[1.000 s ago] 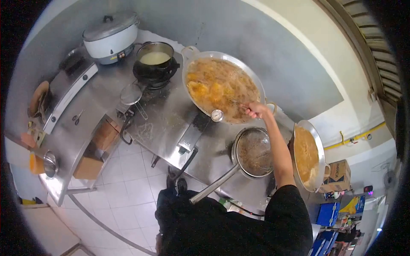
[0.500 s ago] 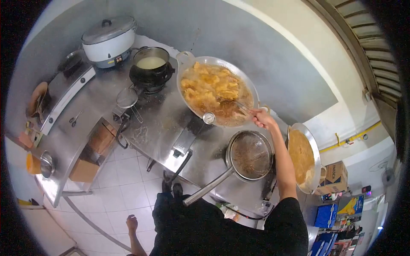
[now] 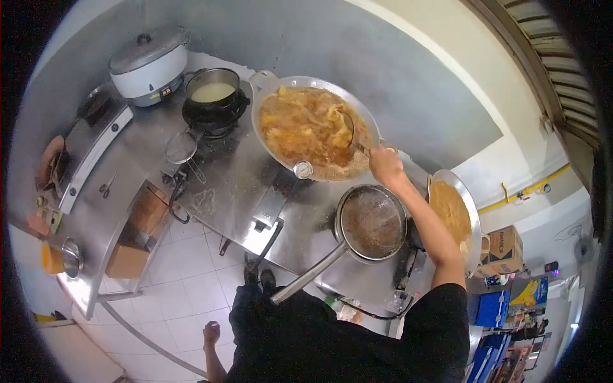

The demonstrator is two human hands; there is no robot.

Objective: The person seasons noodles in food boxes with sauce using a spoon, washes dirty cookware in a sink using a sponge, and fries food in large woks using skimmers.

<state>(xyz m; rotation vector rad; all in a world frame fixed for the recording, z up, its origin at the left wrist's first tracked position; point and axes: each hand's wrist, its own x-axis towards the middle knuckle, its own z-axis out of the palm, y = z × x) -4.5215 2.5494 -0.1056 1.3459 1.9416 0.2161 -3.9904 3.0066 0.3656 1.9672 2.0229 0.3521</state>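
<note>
My right hand (image 3: 387, 166) is closed around the handle of a metal skimmer (image 3: 360, 149) at the right side of a large wok (image 3: 258, 133). The skimmer's curved head is tilted in the bubbling oil, against golden fried pieces (image 3: 342, 127). More pieces lie partly under the foam, where their outlines blur. Low beside my body, well away from the stove, my left hand (image 3: 211, 332) hangs with its fingers curled in and nothing visible in them. A round mesh strainer (image 3: 373, 222) rests over a pot below my right forearm, its long handle pointing toward me.
A second wok (image 3: 454, 210) of brownish oil stands at the right. Left of the frying wok are a black pot (image 3: 214, 92) of pale liquid, a small sieve (image 3: 181, 148) and a rice cooker (image 3: 148, 67). Scissors (image 3: 107, 186) lie on the left counter. Cardboard boxes (image 3: 501, 252) stand far right.
The skimmer has swung up to a steeper tilt, with fried pieces pushed against its head. My right hand has moved slightly nearer. Foam now covers more of the pieces, and the view has shifted slightly.
</note>
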